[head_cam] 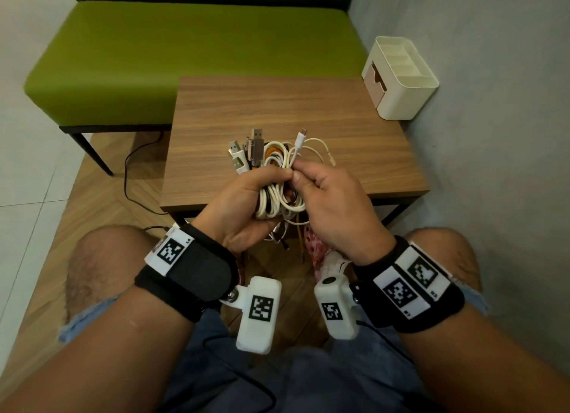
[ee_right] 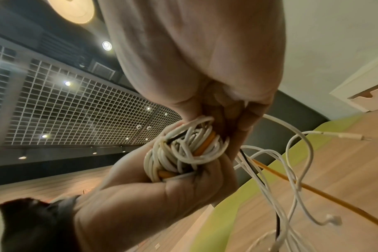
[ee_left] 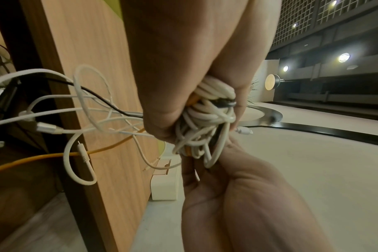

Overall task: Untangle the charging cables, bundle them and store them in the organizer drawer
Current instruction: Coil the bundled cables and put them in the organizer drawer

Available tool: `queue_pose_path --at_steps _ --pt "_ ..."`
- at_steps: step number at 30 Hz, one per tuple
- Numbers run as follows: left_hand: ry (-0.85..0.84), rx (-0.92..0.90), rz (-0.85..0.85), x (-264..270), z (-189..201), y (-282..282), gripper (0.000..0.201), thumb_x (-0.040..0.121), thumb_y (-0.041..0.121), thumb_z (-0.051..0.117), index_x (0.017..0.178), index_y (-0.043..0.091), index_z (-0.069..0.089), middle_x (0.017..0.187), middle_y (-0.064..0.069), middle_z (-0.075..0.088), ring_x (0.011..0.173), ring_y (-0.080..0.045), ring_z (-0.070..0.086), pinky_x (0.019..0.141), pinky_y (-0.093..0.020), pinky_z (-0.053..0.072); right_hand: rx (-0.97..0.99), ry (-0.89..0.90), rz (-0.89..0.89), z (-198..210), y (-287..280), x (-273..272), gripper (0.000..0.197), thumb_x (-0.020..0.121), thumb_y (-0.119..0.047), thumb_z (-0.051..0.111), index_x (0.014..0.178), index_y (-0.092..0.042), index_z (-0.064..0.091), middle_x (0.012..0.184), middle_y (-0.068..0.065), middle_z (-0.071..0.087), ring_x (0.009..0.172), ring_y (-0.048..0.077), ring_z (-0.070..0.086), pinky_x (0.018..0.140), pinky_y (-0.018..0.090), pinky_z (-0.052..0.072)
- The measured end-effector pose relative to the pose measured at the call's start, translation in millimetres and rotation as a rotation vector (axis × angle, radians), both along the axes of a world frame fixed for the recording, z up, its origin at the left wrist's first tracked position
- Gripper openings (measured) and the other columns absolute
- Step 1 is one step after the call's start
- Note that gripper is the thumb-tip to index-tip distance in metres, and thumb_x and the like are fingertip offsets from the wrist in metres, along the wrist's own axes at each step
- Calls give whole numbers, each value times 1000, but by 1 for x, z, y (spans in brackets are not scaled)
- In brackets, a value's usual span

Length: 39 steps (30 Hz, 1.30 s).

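A coiled bundle of charging cables (head_cam: 276, 178), mostly white with orange and black strands, is held over the near edge of the wooden table (head_cam: 277, 110). My left hand (head_cam: 246, 203) grips the coil round its middle, USB plugs (head_cam: 246, 153) sticking up past the fingers. My right hand (head_cam: 320, 190) pinches a white cable at the bundle's top right, its small plug (head_cam: 300, 139) pointing up. Loose ends hang below the bundle (ee_left: 205, 129), among them an orange cable (ee_left: 54, 156). The cream organizer (head_cam: 401, 76) with a pink drawer (head_cam: 374, 84) stands at the table's far right corner.
A green bench (head_cam: 191, 57) runs behind the table. A grey wall (head_cam: 493, 135) is close on the right. A black cord (head_cam: 132, 178) trails over the wood floor left of the table. My bare knees (head_cam: 101, 258) sit below the hands.
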<state>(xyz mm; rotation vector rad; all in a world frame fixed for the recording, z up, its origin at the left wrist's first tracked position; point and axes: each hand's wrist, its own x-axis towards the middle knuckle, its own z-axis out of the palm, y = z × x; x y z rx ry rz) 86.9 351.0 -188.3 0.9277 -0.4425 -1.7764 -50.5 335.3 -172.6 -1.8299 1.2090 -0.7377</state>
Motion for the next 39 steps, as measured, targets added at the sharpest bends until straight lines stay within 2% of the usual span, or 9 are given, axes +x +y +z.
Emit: queue_pose_path --at_steps 10,13,17,21,24,27,31,36,39 --pt "-30 -53 -77 3 1 -3 20 81 13 56 95 4 67 82 -10 70 75 -19 69 70 -29 57 16 214 94 1 2 -2 40 105 -28 41 145 -27 45 159 -13 25 148 7 9 123 41 7" --pt "-38 -35 -96 6 -2 -2 22 83 14 57 100 5 67 87 -11 69 78 -20 69 73 -30 56 -34 272 105 3 -3 -6 30 102 -35 44 126 -34 62 137 -13 36 133 14 25 113 45 25" --pt "-8 23 -87 6 -8 -1 33 80 9 64 112 3 66 95 -12 66 86 -22 63 89 -35 47 43 191 194 11 -13 -13 21 99 -27 54 104 -19 72 110 -10 49 106 6 48 87 20 38" --pt "-64 82 -49 7 -9 -7 21 74 10 64 95 6 62 72 -4 59 62 -12 60 68 -26 48 -169 58 -52 18 -12 -19 11 91 -19 65 91 -21 76 89 -9 59 79 3 55 64 12 39" --pt "-102 103 -47 11 -10 -10 17 72 7 66 87 7 58 67 -3 54 59 -13 57 65 -27 47 -416 -52 95 24 -2 -18 15 82 -5 67 95 -10 72 94 -2 62 85 9 58 75 22 49" --pt "-164 93 -87 9 -6 -9 6 74 3 60 73 7 55 57 -2 49 52 -15 51 59 -30 46 -313 194 305 13 0 -11 70 81 -8 62 146 -21 41 146 -3 44 137 4 34 115 34 23" --pt "-231 43 -128 6 -3 -8 16 80 -1 53 67 8 48 49 -1 45 41 -12 47 44 -23 44 -194 521 338 1 -16 -5 100 85 -15 64 156 -25 -5 164 -7 10 148 4 4 119 36 -2" --pt "-240 32 -197 11 -5 -4 13 66 2 62 69 9 51 52 -2 44 42 -14 46 45 -23 43 -214 498 266 -7 -40 2 60 90 -19 61 144 -32 39 134 -10 57 130 14 43 115 39 21" --pt "-238 45 -252 16 -6 -1 10 67 6 62 70 9 53 55 -3 45 46 -15 46 46 -24 44 -109 458 247 -6 -48 0 16 91 -20 60 102 -31 60 93 -10 65 94 14 58 74 28 42"
